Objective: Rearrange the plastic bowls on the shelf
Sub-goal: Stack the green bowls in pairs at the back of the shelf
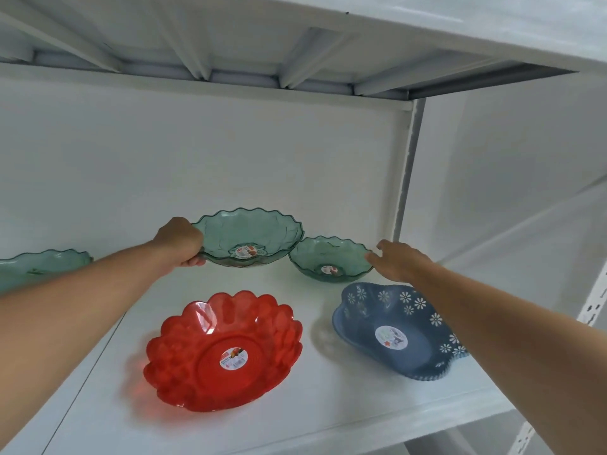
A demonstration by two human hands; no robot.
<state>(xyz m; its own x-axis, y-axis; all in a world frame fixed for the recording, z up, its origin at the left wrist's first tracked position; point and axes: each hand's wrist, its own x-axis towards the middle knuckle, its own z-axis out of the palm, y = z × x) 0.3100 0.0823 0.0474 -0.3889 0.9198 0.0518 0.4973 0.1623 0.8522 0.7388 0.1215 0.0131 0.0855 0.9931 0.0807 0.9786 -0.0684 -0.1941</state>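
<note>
A large clear green scalloped bowl [249,236] sits at the back of the white shelf [328,421]. My left hand [180,241] grips its left rim. To its right a smaller green bowl [330,262] touches it. My right hand [399,261] is at that bowl's right rim with fingers spread, holding nothing. In front lie a red petal-edged bowl [223,353] and a blue bowl with white flowers [394,330], partly hidden under my right forearm.
Another green bowl [39,267] stands at the far left, partly hidden by my left forearm. The upper shelf's underside [230,54] hangs low overhead. A white upright post [405,172] bounds the shelf on the right.
</note>
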